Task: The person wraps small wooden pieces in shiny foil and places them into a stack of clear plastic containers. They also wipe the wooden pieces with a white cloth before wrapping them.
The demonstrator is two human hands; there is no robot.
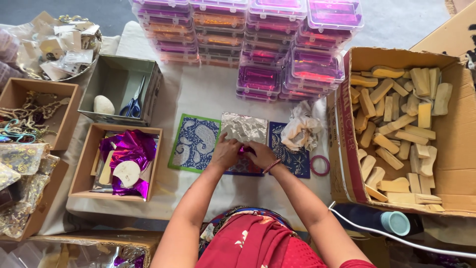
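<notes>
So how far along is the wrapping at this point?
Done: clear boxes stacked, filled with purple and orange foil. In hand: left hand and right hand fold a silver foil sheet around something small. Left: many bare wooden pieces in the cardboard box.

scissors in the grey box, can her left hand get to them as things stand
Probably yes: the blue-handled scissors lie uncovered in the open-topped grey box, with only bare cloth between. But the left hand is busy on the silver foil sheet.
</notes>
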